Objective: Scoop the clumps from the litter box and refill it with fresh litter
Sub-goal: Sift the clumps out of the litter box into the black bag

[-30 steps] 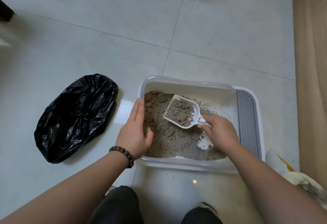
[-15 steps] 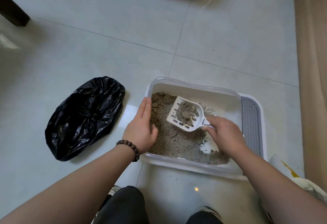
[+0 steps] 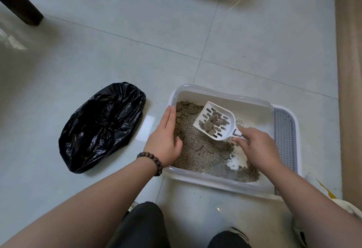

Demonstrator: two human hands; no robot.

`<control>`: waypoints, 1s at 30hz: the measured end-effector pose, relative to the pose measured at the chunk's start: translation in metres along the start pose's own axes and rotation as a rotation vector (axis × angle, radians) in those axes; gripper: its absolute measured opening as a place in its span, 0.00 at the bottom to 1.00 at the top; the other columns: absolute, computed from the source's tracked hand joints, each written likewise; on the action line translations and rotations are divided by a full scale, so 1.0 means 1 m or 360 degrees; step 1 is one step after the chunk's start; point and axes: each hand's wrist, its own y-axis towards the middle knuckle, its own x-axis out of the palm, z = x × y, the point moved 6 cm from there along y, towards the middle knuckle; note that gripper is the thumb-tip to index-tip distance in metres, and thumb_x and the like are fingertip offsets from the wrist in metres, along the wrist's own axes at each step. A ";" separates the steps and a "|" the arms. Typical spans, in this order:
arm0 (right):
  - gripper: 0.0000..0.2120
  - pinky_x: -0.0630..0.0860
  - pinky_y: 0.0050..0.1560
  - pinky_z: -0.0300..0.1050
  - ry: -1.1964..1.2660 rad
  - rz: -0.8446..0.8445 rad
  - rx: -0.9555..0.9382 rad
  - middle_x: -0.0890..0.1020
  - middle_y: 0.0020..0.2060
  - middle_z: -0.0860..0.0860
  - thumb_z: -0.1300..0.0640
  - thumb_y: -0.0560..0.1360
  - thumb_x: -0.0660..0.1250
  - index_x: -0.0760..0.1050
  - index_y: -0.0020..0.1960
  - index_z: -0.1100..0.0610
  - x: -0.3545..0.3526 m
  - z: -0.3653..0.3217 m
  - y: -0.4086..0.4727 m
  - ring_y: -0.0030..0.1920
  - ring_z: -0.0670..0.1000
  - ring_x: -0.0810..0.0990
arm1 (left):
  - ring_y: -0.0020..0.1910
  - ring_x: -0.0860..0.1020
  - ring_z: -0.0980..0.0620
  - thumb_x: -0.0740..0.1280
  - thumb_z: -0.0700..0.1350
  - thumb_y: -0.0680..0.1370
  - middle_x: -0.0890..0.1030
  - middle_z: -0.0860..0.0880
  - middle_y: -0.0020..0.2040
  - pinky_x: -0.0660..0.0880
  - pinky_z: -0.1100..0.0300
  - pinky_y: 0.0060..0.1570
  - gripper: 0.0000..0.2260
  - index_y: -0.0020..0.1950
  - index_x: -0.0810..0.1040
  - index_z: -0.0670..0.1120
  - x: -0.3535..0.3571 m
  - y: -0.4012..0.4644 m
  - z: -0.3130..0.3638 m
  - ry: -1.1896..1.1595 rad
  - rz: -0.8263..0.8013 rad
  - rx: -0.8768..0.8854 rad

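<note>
A white litter box sits on the tiled floor, with grey-brown litter and darker clumps along its left and near sides. My right hand grips the handle of a white slotted scoop held above the litter, tilted up to the left. A few clumps lie in the scoop. My left hand rests on the box's left rim, thumb inside over the litter, a bead bracelet at the wrist.
A crumpled black rubbish bag lies on the floor left of the box. A grey perforated step forms the box's right end. A dark furniture leg stands far left, a beige wall right, a white-and-yellow bag near right.
The loose grains have sifted out of the scoop, leaving only clumps, and the scoop has risen slightly. The view has tilted up. My left hand stays on the rim.
</note>
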 end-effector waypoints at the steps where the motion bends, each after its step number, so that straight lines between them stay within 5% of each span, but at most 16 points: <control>1: 0.17 0.68 0.41 0.44 -0.0001 0.0009 -0.0011 0.81 0.47 0.49 0.47 0.77 0.63 0.75 0.64 0.50 -0.002 -0.001 0.000 0.47 0.52 0.76 | 0.54 0.78 0.49 0.61 0.44 0.76 0.45 0.54 0.78 0.76 0.55 0.49 0.37 0.78 0.42 0.51 0.000 0.000 0.000 -0.0017 -0.0006 -0.0001; 6: 0.15 0.72 0.41 0.47 0.0040 0.0058 -0.0125 0.81 0.42 0.50 0.48 0.76 0.64 0.77 0.61 0.50 -0.024 -0.027 0.002 0.43 0.52 0.75 | 0.62 0.74 0.45 0.64 0.48 0.75 0.42 0.55 0.78 0.73 0.52 0.59 0.39 0.78 0.40 0.52 -0.003 -0.003 -0.003 -0.0121 -0.0146 0.0033; 11: 0.14 0.67 0.38 0.44 0.0051 -0.0003 -0.0381 0.81 0.42 0.47 0.49 0.77 0.64 0.76 0.62 0.47 -0.042 -0.094 0.028 0.41 0.50 0.74 | 0.61 0.75 0.44 0.66 0.53 0.74 0.38 0.55 0.78 0.75 0.49 0.58 0.43 0.77 0.38 0.52 -0.008 -0.005 -0.014 -0.0006 -0.0327 0.0171; 14: 0.13 0.70 0.40 0.46 0.0007 -0.0053 -0.0554 0.80 0.43 0.48 0.51 0.77 0.65 0.77 0.60 0.49 -0.037 -0.148 0.050 0.43 0.52 0.75 | 0.58 0.77 0.44 0.67 0.52 0.73 0.38 0.57 0.77 0.76 0.49 0.55 0.45 0.76 0.35 0.56 -0.007 -0.005 -0.022 0.0040 -0.0351 0.0203; 18: 0.06 0.67 0.37 0.46 -0.0356 -0.0120 -0.0725 0.76 0.40 0.51 0.55 0.77 0.60 0.74 0.45 0.56 -0.007 -0.210 0.082 0.44 0.56 0.76 | 0.47 0.80 0.47 0.68 0.51 0.74 0.36 0.58 0.77 0.78 0.52 0.49 0.47 0.74 0.30 0.59 -0.005 -0.005 -0.023 -0.0023 -0.0391 0.0172; 20: 0.05 0.65 0.37 0.46 -0.0529 -0.0159 -0.0790 0.73 0.38 0.52 0.57 0.76 0.59 0.69 0.43 0.56 0.014 -0.236 0.094 0.44 0.57 0.75 | 0.44 0.80 0.48 0.69 0.50 0.74 0.36 0.56 0.77 0.77 0.53 0.49 0.46 0.76 0.34 0.56 -0.007 -0.006 -0.021 -0.0022 -0.0397 0.0177; 25: 0.07 0.60 0.35 0.46 -0.0949 -0.0082 -0.1065 0.77 0.44 0.53 0.64 0.74 0.60 0.73 0.50 0.57 0.053 -0.291 0.099 0.47 0.57 0.76 | 0.59 0.75 0.43 0.69 0.51 0.75 0.51 0.49 0.77 0.74 0.51 0.55 0.39 0.77 0.48 0.50 -0.012 -0.006 -0.020 -0.0032 -0.0403 0.0162; 28: 0.10 0.56 0.32 0.45 -0.1048 -0.0021 -0.1223 0.77 0.44 0.54 0.68 0.70 0.60 0.74 0.49 0.58 0.061 -0.319 0.092 0.43 0.57 0.74 | 0.59 0.73 0.41 0.69 0.50 0.74 0.66 0.42 0.68 0.73 0.52 0.54 0.30 0.72 0.62 0.44 -0.013 -0.006 -0.019 -0.0014 -0.0413 0.0178; 30: 0.10 0.58 0.31 0.44 -0.1127 0.0091 -0.1326 0.78 0.36 0.53 0.68 0.62 0.69 0.76 0.41 0.58 0.063 -0.332 0.087 0.37 0.56 0.76 | 0.56 0.74 0.41 0.68 0.50 0.75 0.71 0.40 0.62 0.72 0.54 0.48 0.23 0.66 0.68 0.41 -0.011 -0.006 -0.020 0.0042 -0.0443 0.0165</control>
